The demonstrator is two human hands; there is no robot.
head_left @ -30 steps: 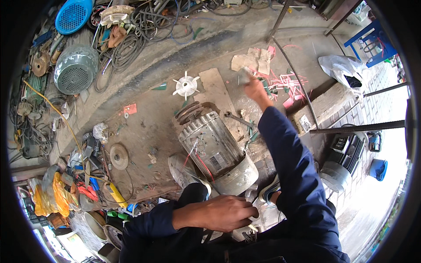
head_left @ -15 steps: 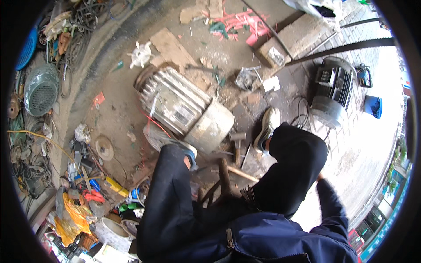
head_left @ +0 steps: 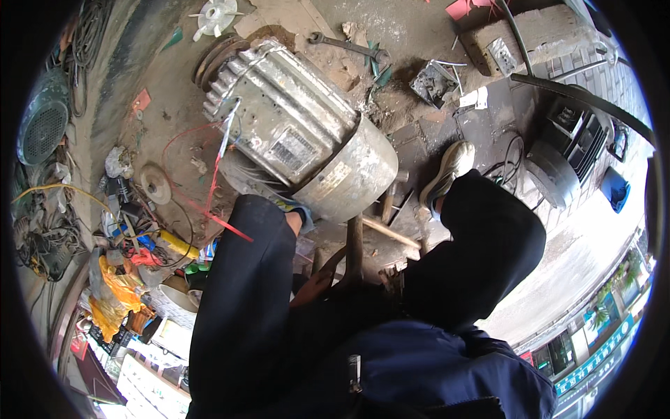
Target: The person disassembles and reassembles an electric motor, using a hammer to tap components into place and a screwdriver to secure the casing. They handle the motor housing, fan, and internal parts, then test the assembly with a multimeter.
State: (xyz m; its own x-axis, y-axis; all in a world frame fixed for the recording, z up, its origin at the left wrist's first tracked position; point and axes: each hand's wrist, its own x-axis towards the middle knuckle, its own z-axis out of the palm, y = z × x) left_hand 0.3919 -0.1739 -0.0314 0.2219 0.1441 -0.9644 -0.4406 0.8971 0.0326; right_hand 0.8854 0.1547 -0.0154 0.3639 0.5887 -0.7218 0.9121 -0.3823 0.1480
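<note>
Neither of my hands shows now; the right blue sleeve (head_left: 481, 346) goes out of sight behind my right thigh. A large grey electric motor (head_left: 296, 115) lies on its side before my knees, a rusty pulley (head_left: 218, 59) at its far left end and a rounded cover (head_left: 352, 174) at its near end. White leads stick out of its side, with a red string (head_left: 216, 178) running from them to my left knee. A hammer (head_left: 387, 204), partly hidden by the cover, lies near a wooden stick (head_left: 391, 232). Between my legs is a dark brown shape I cannot make out.
An open-end wrench (head_left: 349, 46) and a white plastic fan (head_left: 214, 17) lie beyond the motor. A second motor (head_left: 565, 150) stands at the right, near a concrete block (head_left: 534, 40). Tools, cables and a yellow bag (head_left: 108, 300) crowd the left side.
My view has shifted, bringing the motor higher and larger. My right hand and forearm, beside my right knee before, have gone out of view. The red string now stretches to my left knee.
</note>
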